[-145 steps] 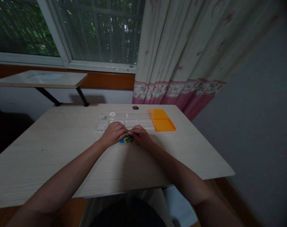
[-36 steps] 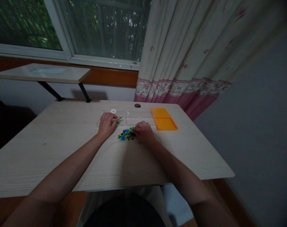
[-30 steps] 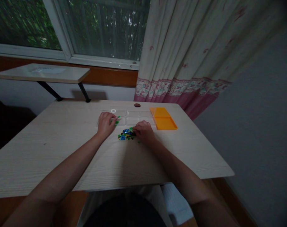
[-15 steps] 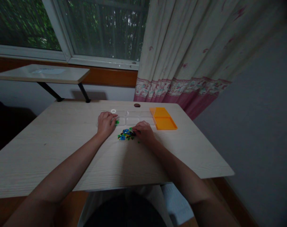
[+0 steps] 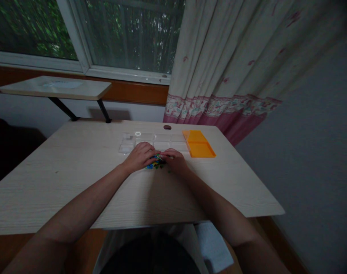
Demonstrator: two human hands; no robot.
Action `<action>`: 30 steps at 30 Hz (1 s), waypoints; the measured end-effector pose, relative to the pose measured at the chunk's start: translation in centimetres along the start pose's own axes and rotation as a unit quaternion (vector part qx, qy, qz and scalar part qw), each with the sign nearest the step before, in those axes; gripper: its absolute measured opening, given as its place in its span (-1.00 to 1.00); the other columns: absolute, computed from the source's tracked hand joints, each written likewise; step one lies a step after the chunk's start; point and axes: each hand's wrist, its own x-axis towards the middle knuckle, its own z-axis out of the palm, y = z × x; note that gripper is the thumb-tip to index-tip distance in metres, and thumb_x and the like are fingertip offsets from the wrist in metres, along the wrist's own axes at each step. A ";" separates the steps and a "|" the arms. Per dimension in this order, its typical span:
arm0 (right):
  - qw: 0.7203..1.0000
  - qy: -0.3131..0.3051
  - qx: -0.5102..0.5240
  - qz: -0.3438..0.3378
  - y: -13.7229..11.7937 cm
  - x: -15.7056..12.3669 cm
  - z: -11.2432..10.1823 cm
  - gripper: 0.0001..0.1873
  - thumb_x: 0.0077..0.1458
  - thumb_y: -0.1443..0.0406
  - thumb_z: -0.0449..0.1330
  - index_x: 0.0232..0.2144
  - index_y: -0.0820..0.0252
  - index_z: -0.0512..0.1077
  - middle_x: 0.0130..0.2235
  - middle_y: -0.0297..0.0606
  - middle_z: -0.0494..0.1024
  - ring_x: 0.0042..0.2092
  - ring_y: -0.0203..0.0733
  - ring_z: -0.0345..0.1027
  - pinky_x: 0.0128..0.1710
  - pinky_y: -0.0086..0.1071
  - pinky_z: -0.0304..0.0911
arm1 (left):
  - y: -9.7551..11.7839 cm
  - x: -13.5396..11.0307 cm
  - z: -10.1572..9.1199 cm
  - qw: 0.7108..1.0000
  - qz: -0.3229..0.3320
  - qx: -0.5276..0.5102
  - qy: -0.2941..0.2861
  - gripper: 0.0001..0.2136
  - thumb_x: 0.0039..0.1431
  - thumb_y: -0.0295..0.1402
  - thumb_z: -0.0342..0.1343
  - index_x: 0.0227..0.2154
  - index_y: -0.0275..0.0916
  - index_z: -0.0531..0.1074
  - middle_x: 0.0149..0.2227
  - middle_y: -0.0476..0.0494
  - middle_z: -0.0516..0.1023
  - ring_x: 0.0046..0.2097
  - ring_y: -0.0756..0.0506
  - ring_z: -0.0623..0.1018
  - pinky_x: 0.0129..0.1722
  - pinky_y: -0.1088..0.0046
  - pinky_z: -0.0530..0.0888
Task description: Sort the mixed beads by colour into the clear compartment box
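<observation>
A small heap of blue, green, yellow and black pieces (image 5: 155,164) lies on the pale wooden table, too small to name by kind. My left hand (image 5: 142,155) reaches over the heap's left side, its fingers curled down at the pieces. On the heap's right side is my right hand (image 5: 175,159), with thumb and fingers pinched together. What either set of fingertips holds is too small to make out. Just behind the hands sits a clear plastic compartment tray (image 5: 162,137), its front partly covered by my left hand.
An orange plastic case (image 5: 200,149) lies opened to the right of the tray. The table (image 5: 84,167) has a round cable hole (image 5: 167,127) near its back edge. A raised shelf (image 5: 90,86) on black legs stands at the back left, and a curtain (image 5: 219,76) hangs behind.
My left hand has moved right from the tray's left end to the heap. My right hand has stayed at the heap. The green pieces seen by my left fingers no longer show there.
</observation>
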 end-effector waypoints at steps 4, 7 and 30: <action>0.998 -0.008 0.051 0.035 -0.2 0.2 -0.1 -0.67 0.10 0.00 0.25 -0.38 0.11 0.61 -0.36 -0.26 0.58 -0.28 -0.23 0.44 -0.21 -0.36 0.35 | -0.1 0.0 0.1 0.998 0.033 0.030 0.051 -0.70 0.34 -0.19 -0.01 0.01 -0.16 0.47 -0.20 -0.17 0.52 -0.09 -0.13 0.43 -0.03 0.28 0.34; 0.997 -0.014 0.060 0.037 -0.4 0.1 0.1 -0.66 0.09 -0.02 0.25 -0.38 0.10 0.61 -0.36 -0.27 0.57 -0.30 -0.24 0.43 -0.22 -0.37 0.35 | 0.0 0.0 0.1 0.996 0.042 0.044 0.067 -0.74 0.35 -0.22 -0.01 -0.05 -0.17 0.49 -0.23 -0.14 0.54 -0.12 -0.11 0.43 -0.07 0.31 0.34; 0.912 -0.226 -0.281 -0.195 -0.7 0.0 -1.1 -0.83 0.16 0.23 0.26 -0.20 0.08 0.59 -0.25 -0.22 0.60 -0.18 -0.19 0.38 -0.08 -0.32 0.16 | -2.5 -0.6 0.5 0.967 -0.197 0.024 0.157 -0.74 0.32 -0.19 -0.01 -0.26 -0.22 0.51 -0.24 -0.18 0.55 -0.08 -0.18 0.44 -0.02 0.21 0.32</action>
